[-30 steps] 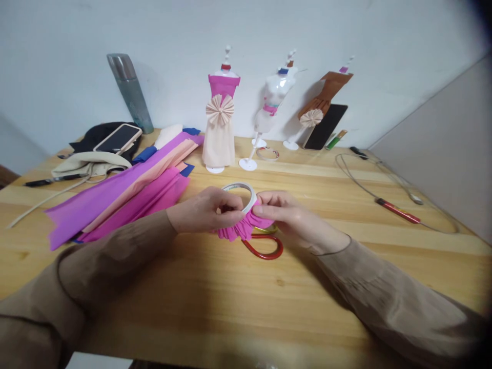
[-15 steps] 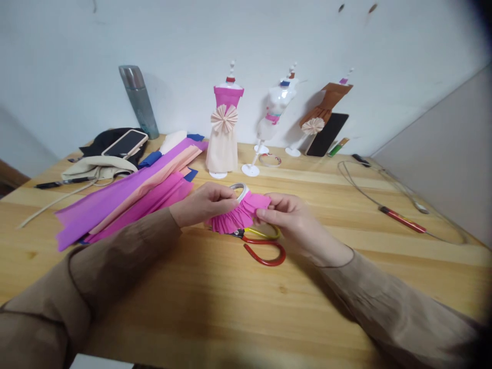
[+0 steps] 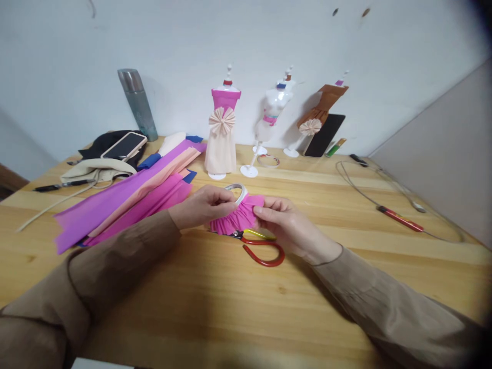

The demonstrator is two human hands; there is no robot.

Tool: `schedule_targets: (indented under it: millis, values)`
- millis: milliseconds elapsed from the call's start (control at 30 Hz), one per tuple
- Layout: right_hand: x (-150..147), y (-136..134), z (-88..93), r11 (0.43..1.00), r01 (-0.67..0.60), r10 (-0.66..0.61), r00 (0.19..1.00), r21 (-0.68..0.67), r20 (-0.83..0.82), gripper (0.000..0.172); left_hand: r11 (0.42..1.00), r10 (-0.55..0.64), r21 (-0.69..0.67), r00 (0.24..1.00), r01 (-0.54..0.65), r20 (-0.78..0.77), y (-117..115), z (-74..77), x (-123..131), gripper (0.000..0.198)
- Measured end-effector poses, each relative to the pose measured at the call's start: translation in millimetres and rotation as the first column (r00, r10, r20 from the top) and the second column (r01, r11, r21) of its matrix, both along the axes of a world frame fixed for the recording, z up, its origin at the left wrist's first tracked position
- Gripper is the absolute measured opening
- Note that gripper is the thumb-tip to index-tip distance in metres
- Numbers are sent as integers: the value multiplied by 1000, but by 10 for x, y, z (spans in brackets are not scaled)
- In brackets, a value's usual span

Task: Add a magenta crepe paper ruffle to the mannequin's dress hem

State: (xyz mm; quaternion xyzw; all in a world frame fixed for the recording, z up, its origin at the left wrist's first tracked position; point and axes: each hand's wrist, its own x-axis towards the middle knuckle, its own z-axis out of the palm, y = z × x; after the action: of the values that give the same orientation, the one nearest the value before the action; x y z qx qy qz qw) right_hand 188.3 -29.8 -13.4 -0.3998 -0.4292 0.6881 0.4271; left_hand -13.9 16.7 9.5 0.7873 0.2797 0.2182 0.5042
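Observation:
My left hand [image 3: 202, 206] and my right hand [image 3: 286, 225] pinch a pleated strip of pink crepe paper [image 3: 236, 220] between them just above the wooden table [image 3: 215, 302]. The left fingers are closed on its upper left edge, the right fingers on its right edge. A roll of white tape [image 3: 237, 190] lies just behind the paper, touching the left fingertips. Red-handled scissors [image 3: 263, 249] lie on the table directly under the paper and my right hand.
Long sheets of purple, pink and peach crepe paper [image 3: 126, 197] lie at the left. Three small mannequins stand at the back: a pink-and-peach dress [image 3: 222, 130], a bare white form [image 3: 269, 110], a brown dress [image 3: 321, 105]. A phone [image 3: 123, 145], flask [image 3: 137, 104], cable [image 3: 378, 197] surround.
The pleated paper has spread wider between my hands and dropped lower toward the table. The camera tilted slightly, so the scene sits a little lower in view.

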Motion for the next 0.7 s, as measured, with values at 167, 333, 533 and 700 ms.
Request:
schedule_targets:
  millis: [167, 333, 533, 700]
  values:
    - [-9, 9, 8, 998, -56, 56, 998, -10, -39, 23, 1000, 10, -2, 1000, -10, -3, 0, -7, -12, 30]
    - [-5, 22, -9, 996, -77, 72, 994, -48, -83, 23, 1000, 0, 9, 1000, 1, -12, 6, -22, -9, 30]
    - [12, 20, -57, 985, -138, 130, 989, -106, -75, 25, 997, -4, 80, 999, 7, -32, 11, -13, -9, 29]
    - [16, 26, -64, 979, -164, 147, 980, -120, -137, 23, 978, 15, 207, 997, 0, -72, 17, 4, -9, 31]
